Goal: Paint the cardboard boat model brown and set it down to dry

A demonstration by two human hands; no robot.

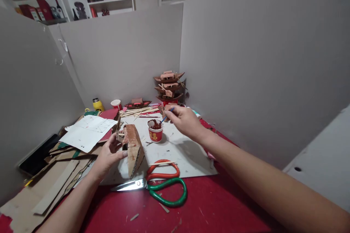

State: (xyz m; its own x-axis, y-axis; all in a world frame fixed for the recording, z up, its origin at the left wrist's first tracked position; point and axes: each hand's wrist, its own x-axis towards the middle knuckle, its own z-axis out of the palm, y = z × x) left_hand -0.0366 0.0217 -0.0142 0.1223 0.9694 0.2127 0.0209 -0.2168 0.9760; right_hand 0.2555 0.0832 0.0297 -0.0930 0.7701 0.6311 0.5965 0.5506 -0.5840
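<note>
My left hand (111, 154) grips a cardboard model boat (133, 149), tipped on its side. Part of its hull is coated reddish brown, while the near end is bare cardboard. Between the fingers of my right hand (186, 122) is a thin blue-handled brush (164, 119), pinched near its upper end. The brush's lower end is in a red and white paper cup (155, 134) with dark brown paint smeared inside, so its tip is hidden. Just behind the cup, partly covered by my right hand, is a small brownish piece I cannot make out.
Large scissors (149, 182) with orange and green handles lie near the front. Stacked model boats (169, 87) stand at the back, beside thin wooden sticks (139, 112). Cardboard sheets (62, 182), a marked white paper (89, 133) and a yellow bottle (97, 105) are on the left. Grey panels enclose the table.
</note>
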